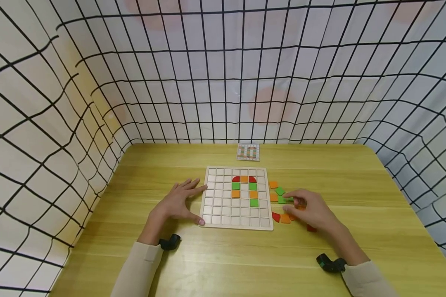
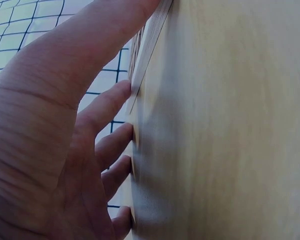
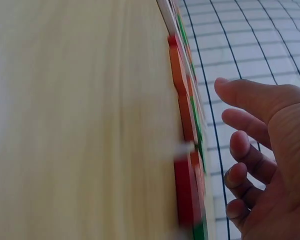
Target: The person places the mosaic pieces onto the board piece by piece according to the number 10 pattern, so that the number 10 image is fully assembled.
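Observation:
A pale wooden grid board (image 1: 223,212) lies on the table. Red rounded-corner tiles (image 1: 236,179) and square orange and green tiles (image 1: 254,203) form an arch in its cells, the right leg longer. Spread along the board's left side is my left hand (image 1: 174,202); its thumb and index finger touch the edge, while the other fingertips rest on the table in the left wrist view. My right hand (image 1: 312,208) hovers over loose tiles (image 1: 285,218) at the board's right. In the right wrist view, this hand (image 3: 265,150) has thumb and fingers apart with nothing between them.
Behind the board lies a small pattern card (image 1: 247,152) with a coloured grid. A red tile (image 1: 311,228) sits under the right hand. Black-gridded white walls (image 1: 230,90) surround the yellowish wooden table (image 1: 223,264) at the back and sides.

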### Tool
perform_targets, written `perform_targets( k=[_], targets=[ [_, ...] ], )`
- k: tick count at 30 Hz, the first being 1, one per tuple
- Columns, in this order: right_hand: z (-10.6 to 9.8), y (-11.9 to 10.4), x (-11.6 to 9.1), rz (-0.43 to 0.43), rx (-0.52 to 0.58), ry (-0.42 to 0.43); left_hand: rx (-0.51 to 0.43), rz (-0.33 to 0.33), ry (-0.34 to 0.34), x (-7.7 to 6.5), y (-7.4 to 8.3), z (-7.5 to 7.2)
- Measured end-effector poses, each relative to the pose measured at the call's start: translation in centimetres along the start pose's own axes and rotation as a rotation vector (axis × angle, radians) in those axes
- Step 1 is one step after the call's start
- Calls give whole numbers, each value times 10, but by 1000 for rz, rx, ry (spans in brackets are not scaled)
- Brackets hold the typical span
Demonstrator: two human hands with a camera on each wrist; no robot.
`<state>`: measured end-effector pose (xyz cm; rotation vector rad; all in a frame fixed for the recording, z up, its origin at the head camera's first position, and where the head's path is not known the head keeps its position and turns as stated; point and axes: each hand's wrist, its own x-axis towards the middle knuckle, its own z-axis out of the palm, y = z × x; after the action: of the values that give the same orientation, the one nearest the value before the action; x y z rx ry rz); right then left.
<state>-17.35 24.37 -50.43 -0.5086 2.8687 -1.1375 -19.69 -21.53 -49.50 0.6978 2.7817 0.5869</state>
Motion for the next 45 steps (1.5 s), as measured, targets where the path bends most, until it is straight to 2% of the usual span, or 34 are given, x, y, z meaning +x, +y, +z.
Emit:
perform_targets(
  k=[9,14,19,31,38,45],
  targets=[
    [-18,24,-19,42,-56,6,-1,-8,-5,-1,-1,1],
    [-26,35,-28,64,-45,-2,-8,-9,-5,0,-1,1],
    [-32,39,-35,41,-35,11,-13,-14,-9,0,-1,-1],
    [-42,55,-42,34,-94,42,-26,-13,-10,-1,1,-1],
    [-52,59,-47,78,-69,-7,-31,-4,-5,0,1,-1],
    [-57,60,-49,49,-26,-38,-30,-8,-9,0,1,-1]
  ],
)
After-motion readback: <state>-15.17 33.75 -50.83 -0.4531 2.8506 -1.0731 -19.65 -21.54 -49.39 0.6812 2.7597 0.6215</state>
